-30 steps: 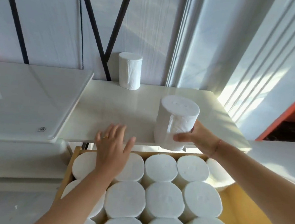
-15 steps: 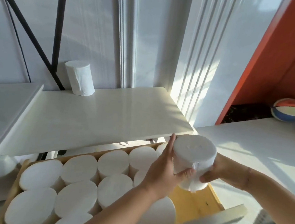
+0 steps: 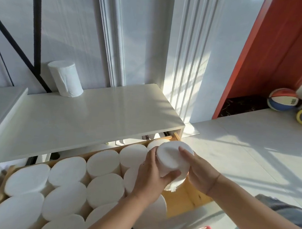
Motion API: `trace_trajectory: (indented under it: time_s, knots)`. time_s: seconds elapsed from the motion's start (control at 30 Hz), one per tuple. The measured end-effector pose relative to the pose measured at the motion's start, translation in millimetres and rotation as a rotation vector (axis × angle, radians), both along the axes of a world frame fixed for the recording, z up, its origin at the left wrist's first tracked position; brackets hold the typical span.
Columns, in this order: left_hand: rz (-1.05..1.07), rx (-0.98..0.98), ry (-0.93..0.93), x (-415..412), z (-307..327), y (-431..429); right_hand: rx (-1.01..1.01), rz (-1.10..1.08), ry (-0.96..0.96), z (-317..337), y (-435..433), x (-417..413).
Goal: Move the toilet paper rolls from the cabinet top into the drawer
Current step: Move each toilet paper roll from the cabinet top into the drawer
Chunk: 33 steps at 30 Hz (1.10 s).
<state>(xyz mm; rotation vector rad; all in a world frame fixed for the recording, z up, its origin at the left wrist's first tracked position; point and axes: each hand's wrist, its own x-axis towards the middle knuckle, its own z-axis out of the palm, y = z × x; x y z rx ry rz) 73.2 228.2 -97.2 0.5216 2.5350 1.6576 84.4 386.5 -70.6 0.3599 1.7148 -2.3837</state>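
While both hands, left [image 3: 151, 176] and right [image 3: 201, 170], clasp one roll [image 3: 172, 158] over the drawer's [image 3: 188, 199] right end, another roll [image 3: 65, 78] stands far left.

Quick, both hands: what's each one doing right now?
Left hand: closed on the roll, gripping its left side over the drawer.
Right hand: closed on the same roll, right side.

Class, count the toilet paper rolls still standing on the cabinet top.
1. One roll stands upright at the back left of the cabinet top, against the wall. None seems hidden.
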Motion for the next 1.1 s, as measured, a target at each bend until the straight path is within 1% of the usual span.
trace_trajectory:
  time_s: [0.07, 0.13, 0.3, 0.4, 0.43, 0.6, 0.7, 0.77, 0.9, 0.93, 0.97, 1.03, 1.07, 1.1]
  knots:
    - [-0.005, 0.011, -0.053, 0, -1, 3, -0.032, -0.060, -0.045, -3, -4, -2]
    - [0.010, -0.114, -0.039, -3, -3, 5, -0.043, -0.088, -0.078, -5, -7, -3]
    - [0.053, -0.379, 0.090, -14, -13, 6, -0.079, -0.108, -0.236, -13, -8, -5]
    - [-0.012, -0.612, 0.217, -15, -22, 4, -0.069, -0.110, -0.336, -21, -8, -3]
    - [-0.037, -0.659, 0.248, -15, -24, 4, -0.054, -0.108, -0.355, -22, -8, -4]
    - [-0.050, -0.742, 0.304, -18, -27, 1, -0.041, -0.097, -0.426, -24, -7, -9]
    - [-0.047, -0.797, 0.305, -20, -29, 0, 0.011, -0.154, -0.518, -24, -10, -11]
    - [-0.059, -0.841, 0.313, -22, -32, -2, 0.007, -0.169, -0.581, -25, -13, -8]
    - [-0.105, -0.890, 0.374, -26, -37, -12, -0.016, -0.158, -0.557, -27, -16, -1]
    - [-0.121, -0.901, 0.392, -27, -37, -15, 0.035, -0.142, -0.552, -25, -17, 1]
    - [-0.133, -0.912, 0.405, -27, -37, -19, 0.129, -0.117, -0.539, -23, -20, 4]
    - [-0.142, -0.916, 0.420, -29, -35, -29, 0.475, -0.066, -0.445, -19, -25, 7]
    - [-0.141, -0.907, 0.420, -31, -33, -36, 0.656, -0.056, -0.347, -18, -27, 8]
    - [-0.144, -0.905, 0.410, -32, -32, -44, 0.787, -0.061, -0.243, -16, -30, 11]
